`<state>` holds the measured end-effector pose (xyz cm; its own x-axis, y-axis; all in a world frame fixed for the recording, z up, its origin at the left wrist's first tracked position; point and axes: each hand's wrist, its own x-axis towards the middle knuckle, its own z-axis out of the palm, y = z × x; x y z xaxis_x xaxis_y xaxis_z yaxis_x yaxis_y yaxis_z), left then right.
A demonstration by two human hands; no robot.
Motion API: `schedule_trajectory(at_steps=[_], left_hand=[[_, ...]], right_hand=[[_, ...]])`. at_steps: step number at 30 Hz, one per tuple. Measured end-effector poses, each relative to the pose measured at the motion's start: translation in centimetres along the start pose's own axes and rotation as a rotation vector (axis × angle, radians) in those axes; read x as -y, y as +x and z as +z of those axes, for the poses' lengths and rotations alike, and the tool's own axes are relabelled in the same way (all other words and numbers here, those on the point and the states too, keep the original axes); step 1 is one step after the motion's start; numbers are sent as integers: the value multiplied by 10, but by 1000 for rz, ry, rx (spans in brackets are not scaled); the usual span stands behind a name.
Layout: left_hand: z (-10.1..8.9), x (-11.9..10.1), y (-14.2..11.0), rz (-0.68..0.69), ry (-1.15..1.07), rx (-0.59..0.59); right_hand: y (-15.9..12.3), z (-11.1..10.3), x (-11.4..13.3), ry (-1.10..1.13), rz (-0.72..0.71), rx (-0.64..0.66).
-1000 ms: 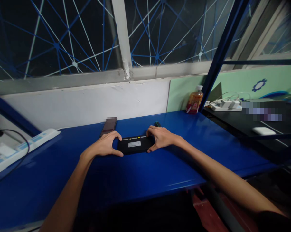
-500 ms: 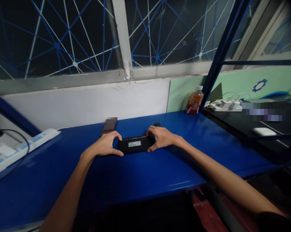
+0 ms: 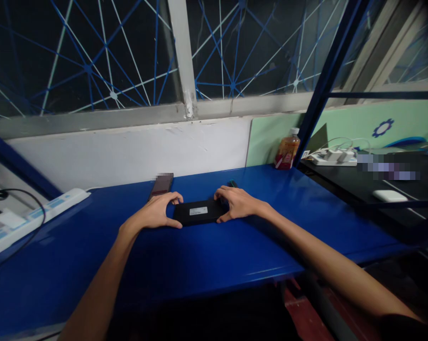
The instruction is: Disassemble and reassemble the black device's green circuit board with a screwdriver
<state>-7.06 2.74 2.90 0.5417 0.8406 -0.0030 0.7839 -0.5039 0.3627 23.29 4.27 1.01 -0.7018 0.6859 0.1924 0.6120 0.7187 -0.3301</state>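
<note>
Along the blue, glossy table (image 3: 214, 258), beneath dark windows (image 3: 136, 57) patterned with blue and white lines: a black rectangular box (image 3: 183, 219) with a pale printed label (image 3: 199, 211) lies flat near the middle. Left hand (image 3: 157, 211) clamped on its left end, right hand (image 3: 241, 203) clamped on its right end; the hands stand apart, box between, fingers at the far side, thumbs at the near side.

Far side, behind left hand: dark flat slab (image 3: 162, 185), partly pixelated. Just beyond right hand: small dark object with a green line (image 3: 233, 183), too small to identify.

Far right of table: clear bottle with white cap and red label (image 3: 287, 150), upright before a pale green panel (image 3: 265, 137). White wall (image 3: 129, 156) left of panel. Blue metal post (image 3: 316, 102) slants beside bottle.

Left: white and light-blue power strip (image 3: 52, 208), black cable (image 3: 44, 218) near it. Right, past the post: black desktop (image 3: 359, 184) carrying a white power strip with plugs (image 3: 336, 156) and a small white rounded case (image 3: 389, 195).
</note>
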Motion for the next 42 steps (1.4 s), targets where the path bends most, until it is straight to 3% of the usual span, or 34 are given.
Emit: schedule_trajectory(at_steps=[4,7,11,15,18,24,29,31,34,42], left_hand=[[-2,-3,-3,-21,19,33],[2,-11,-1,-10,53,11],[18,-28,8,40,84,-46],[28,-39,14,69,110,-61],[26,-41,12,67,107,-34],[22,-43,9,70,93,32],[25,-56,19,71,107,42],[23,-63,28,75,115,76],[19,-70,43,85,84,171],[26,-72,58,91,52,138]], right_hand=[[-1,-4,2,13,-16,0],[-2,-13,-1,1,17,-86],[-4,-23,-22,-164,257,-289],[-4,-16,-47,-259,532,-238],[-1,-5,-57,-156,580,-179],[5,-7,-62,41,566,-216],[5,-21,-47,621,403,-476],[5,-22,-38,730,299,-542],[6,-19,-26,740,230,-595],[6,-14,-19,711,170,-611]])
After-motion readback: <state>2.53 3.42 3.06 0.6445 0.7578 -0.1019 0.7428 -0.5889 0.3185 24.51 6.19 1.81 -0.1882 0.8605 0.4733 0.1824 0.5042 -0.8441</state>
